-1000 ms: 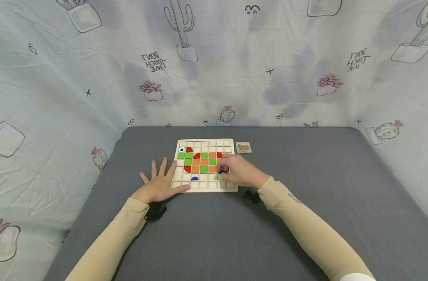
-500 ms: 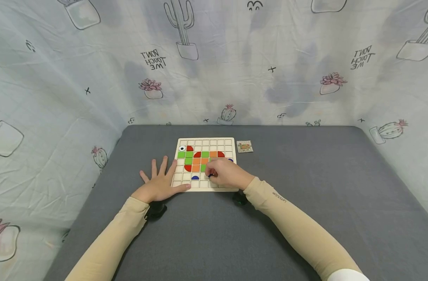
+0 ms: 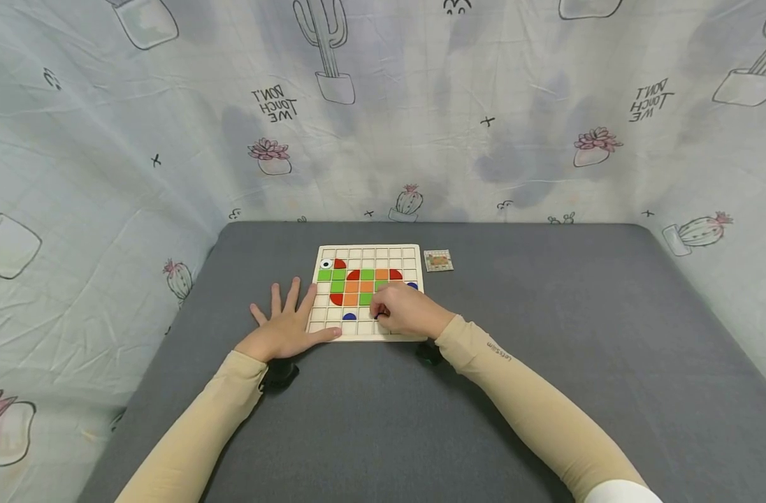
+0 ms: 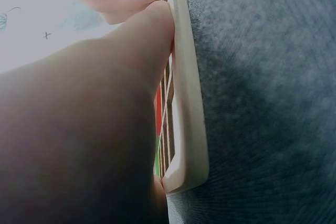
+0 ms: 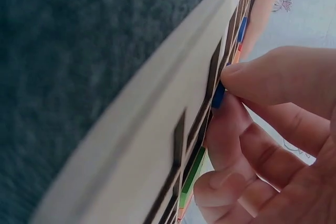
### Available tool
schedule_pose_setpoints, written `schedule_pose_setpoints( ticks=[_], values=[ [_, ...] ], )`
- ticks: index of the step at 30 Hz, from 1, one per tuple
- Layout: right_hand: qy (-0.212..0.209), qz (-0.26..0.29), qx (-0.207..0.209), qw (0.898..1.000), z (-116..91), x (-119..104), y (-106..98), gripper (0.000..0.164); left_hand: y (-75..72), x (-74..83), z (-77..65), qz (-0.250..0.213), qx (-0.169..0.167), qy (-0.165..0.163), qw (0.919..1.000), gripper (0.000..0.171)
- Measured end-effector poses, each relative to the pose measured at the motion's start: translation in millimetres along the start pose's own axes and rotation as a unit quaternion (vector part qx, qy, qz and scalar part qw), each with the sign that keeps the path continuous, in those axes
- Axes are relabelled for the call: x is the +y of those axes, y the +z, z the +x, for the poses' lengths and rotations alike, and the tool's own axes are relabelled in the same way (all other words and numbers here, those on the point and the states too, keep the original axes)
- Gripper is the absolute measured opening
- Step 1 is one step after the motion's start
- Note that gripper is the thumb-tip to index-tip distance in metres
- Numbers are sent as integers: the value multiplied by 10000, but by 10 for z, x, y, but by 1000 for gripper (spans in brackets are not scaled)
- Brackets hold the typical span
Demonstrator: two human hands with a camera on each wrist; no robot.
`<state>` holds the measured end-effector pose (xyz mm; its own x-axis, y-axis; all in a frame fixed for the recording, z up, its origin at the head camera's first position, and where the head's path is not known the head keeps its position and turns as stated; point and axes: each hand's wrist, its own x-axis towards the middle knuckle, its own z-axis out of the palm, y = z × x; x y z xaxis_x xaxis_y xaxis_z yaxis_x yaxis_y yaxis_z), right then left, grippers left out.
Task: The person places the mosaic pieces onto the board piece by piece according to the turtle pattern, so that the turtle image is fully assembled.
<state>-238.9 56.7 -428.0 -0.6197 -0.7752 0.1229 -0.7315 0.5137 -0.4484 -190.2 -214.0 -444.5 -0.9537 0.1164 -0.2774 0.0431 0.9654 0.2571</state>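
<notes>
A pale grid board (image 3: 365, 328) lies on the table, filled partly with green, orange and red tiles that make a figure with a round eye tile (image 3: 326, 264). My left hand (image 3: 284, 331) is spread at its left side, the thumb resting on the near left corner. Over the lower middle squares, my right hand (image 3: 411, 311) pinches a small blue tile (image 5: 219, 97) between thumb and finger, down at the grid. One blue half-round tile (image 3: 349, 316) sits further left in the same row. Another blue tile (image 3: 412, 285) shows at the board's right side, partly covered by the right hand.
A small printed picture card (image 3: 438, 260) lies just right of the board's far corner. Grey cloth covers the table (image 3: 534, 293). A white curtain (image 3: 383, 140) with cactus drawings hangs behind and at the sides.
My right hand has shifted left along the board with the blue tile, uncovering the blue tile at the right side. Over the last half second it barely moves. The left hand stays put.
</notes>
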Motion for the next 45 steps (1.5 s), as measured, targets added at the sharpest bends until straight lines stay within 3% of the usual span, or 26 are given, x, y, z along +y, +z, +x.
schedule_pose_setpoints(
  ticks=[14, 22, 29, 33, 38, 45],
  values=[
    [80, 176, 198, 9996, -98, -16, -91, 15, -16, 33, -7, -19, -56, 39, 10000, 120],
    [750, 350, 1044, 9911, -386, -64, -621, 18, -26, 49, -9, -160, -81, 67, 9998, 121],
    [1329, 19, 1522, 9794, -764, -68, -992, 46, -38, 50, -28, -79, -41, 81, 9999, 118],
    [1656, -129, 1521, 9743, -939, -54, -1080, 63, -46, 35, -29, -114, -54, 59, 9999, 118],
    [2189, -553, 1044, 9686, -1060, -2, -1064, 83, -57, 19, -39, -80, -59, 80, 9999, 118],
    [2544, -741, 730, 9615, -1087, 39, -983, 90, -49, 15, -45, -59, -91, 87, 9999, 117]
  ],
)
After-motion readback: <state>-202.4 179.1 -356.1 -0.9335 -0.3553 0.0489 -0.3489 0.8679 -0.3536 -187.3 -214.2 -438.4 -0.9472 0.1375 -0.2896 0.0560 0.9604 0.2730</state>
